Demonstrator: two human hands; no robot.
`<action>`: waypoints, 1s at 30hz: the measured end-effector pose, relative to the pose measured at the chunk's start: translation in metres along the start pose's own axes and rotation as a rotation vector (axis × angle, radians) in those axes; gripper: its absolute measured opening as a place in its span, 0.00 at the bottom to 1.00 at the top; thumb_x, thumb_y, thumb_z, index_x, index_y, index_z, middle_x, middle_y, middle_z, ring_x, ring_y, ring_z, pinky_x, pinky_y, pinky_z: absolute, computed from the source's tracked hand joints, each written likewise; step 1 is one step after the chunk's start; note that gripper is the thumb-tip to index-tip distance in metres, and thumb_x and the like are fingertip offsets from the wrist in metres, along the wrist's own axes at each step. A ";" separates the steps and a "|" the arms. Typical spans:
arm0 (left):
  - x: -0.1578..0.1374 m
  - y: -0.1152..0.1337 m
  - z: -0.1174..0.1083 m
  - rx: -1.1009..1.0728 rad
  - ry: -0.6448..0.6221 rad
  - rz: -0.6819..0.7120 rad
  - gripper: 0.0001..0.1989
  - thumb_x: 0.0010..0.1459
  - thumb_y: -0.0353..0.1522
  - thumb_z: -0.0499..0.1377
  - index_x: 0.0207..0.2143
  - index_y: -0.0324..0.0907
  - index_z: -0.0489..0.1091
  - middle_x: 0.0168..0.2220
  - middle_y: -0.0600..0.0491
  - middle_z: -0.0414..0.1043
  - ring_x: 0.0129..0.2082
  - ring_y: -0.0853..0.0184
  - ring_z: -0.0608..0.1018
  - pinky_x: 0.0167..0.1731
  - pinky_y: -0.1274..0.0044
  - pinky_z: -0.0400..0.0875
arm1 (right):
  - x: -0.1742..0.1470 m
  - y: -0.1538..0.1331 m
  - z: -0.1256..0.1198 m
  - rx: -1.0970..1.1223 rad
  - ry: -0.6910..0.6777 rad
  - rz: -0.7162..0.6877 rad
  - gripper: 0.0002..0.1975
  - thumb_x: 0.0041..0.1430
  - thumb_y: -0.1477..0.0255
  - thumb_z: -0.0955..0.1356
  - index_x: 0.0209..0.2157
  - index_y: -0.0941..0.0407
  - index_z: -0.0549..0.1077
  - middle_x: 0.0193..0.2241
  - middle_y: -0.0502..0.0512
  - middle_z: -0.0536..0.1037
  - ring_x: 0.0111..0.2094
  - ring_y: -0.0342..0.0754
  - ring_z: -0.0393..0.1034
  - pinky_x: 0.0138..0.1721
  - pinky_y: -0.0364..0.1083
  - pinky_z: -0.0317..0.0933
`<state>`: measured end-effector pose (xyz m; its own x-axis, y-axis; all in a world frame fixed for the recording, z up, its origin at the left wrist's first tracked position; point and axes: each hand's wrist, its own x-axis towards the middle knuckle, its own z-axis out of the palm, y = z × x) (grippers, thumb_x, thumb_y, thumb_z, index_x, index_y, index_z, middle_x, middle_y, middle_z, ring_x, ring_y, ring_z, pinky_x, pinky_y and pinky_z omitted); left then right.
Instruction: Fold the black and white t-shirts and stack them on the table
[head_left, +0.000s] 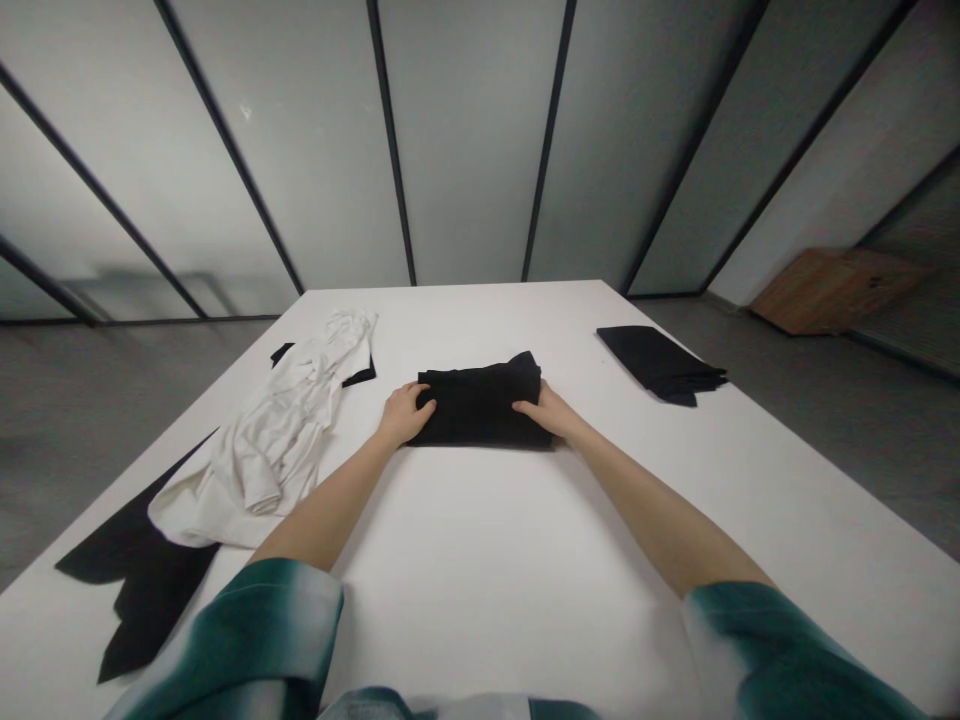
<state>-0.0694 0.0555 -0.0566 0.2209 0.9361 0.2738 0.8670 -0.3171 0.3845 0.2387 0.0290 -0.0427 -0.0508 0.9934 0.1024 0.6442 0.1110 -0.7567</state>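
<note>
A folded black cloth garment [480,408] lies across the middle of the white table, its upper edge slightly uneven and raised at the right. My left hand [407,412] grips its left end, thumb on top and the other fingers partly hidden at the edge. At the opposite end, my right hand [551,410] holds the garment the same way, thumb over the front face and fingers out of sight behind it. The exact kind of garment cannot be made out.
On the left of the white table [480,560] lies a crumpled white cloth [277,430] over black cloth [150,560]. A folded black cloth [660,362] rests near the right edge. Frosted panels [472,140] stand behind; a wooden piece [817,290] is on the floor at right.
</note>
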 end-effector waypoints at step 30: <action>0.001 -0.015 0.012 -0.244 0.114 -0.080 0.27 0.59 0.38 0.57 0.59 0.38 0.64 0.55 0.40 0.69 0.48 0.56 0.76 0.51 0.63 0.71 | 0.042 -0.017 -0.238 1.189 1.060 -0.142 0.15 0.63 0.74 0.58 0.46 0.60 0.71 0.48 0.59 0.76 0.42 0.43 0.76 0.36 0.44 0.69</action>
<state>-0.0770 0.0635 -0.0729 0.0926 0.9407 0.3263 0.7435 -0.2833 0.6057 0.4079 0.0623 0.1280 0.7992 0.5630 0.2104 -0.2789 0.6574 -0.7000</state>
